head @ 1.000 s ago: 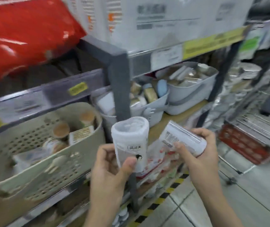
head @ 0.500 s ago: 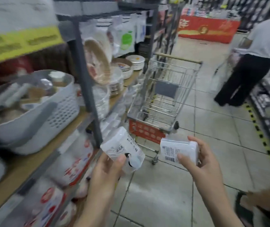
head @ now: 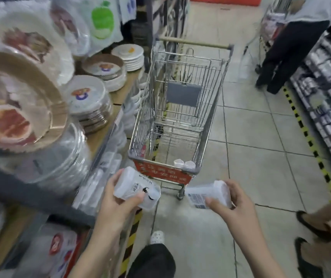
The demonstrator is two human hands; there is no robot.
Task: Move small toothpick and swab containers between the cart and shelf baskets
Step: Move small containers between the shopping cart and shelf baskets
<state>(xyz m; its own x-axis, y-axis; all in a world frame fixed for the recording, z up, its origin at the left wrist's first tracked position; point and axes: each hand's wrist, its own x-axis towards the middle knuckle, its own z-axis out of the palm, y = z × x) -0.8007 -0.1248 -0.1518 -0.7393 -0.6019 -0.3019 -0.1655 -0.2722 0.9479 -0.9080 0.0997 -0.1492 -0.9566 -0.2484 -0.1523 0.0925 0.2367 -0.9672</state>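
Your left hand (head: 120, 199) grips one container (head: 135, 187), your right hand (head: 230, 205) another (head: 208, 194). Risk: dropped short at lower centre, either misses the cart (head: 180, 109).

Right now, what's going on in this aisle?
A person stands in a shop aisle with a small white container in each hand. The left hand grips one container, the right hand grips another with a barcode label. Just ahead stands a wire shopping cart, with two similar white containers already lying in its near corner. Stacked plates line the shelf on the left.
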